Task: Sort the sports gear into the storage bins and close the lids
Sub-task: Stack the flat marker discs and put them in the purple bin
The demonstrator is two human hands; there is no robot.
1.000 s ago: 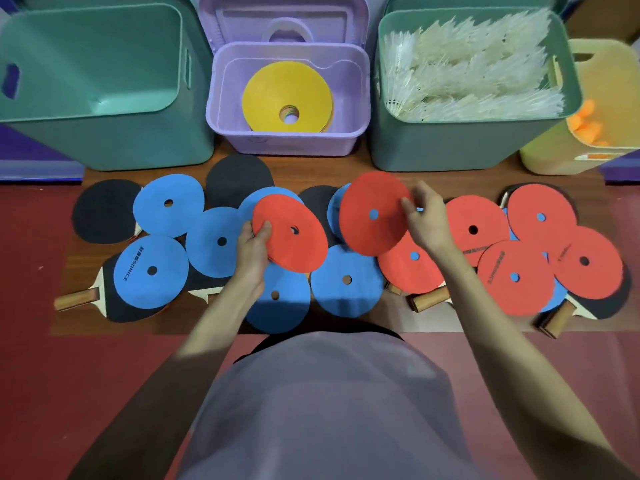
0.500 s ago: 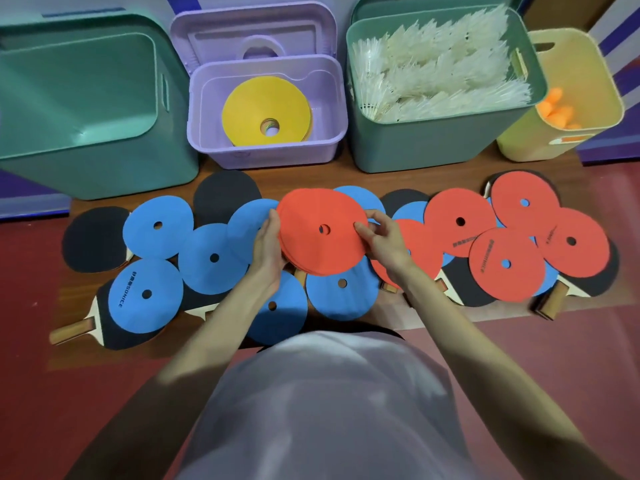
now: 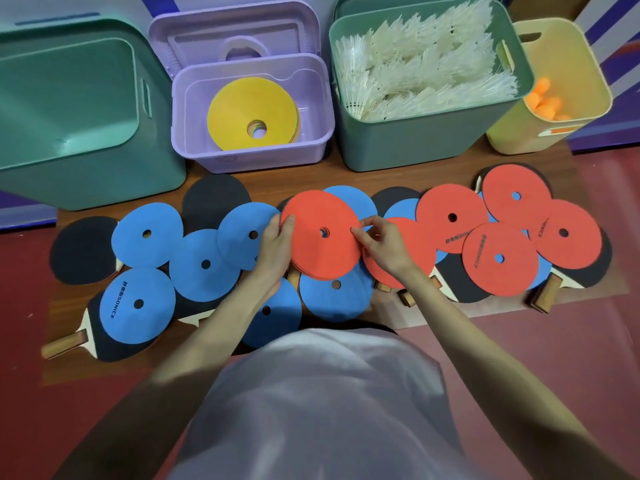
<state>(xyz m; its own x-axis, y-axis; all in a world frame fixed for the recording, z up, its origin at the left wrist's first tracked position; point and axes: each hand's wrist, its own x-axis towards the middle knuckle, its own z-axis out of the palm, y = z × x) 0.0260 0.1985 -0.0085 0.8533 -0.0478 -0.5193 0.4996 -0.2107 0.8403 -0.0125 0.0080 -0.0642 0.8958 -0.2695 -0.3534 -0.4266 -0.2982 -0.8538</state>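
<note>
A small stack of red discs (image 3: 322,233) is held between both hands above the wooden strip. My left hand (image 3: 275,247) grips its left edge, thumb on top. At the stack's right edge my right hand (image 3: 382,245) pinches it with curled fingers. Several blue discs (image 3: 204,265) lie to the left, more red discs (image 3: 498,258) to the right, over black table tennis paddles (image 3: 81,251). The lilac bin (image 3: 252,157) behind holds yellow discs (image 3: 254,114).
An empty teal bin (image 3: 86,181) stands at the back left. Another teal bin (image 3: 415,140) is full of white shuttlecocks (image 3: 422,71). A yellow bin (image 3: 540,136) at the far right holds orange balls (image 3: 543,98). The lilac lid (image 3: 235,32) stands open behind its bin.
One second ago each hand held a separate red disc. The right hand brought its disc left onto the other, and both hands now hold them as one stack.
</note>
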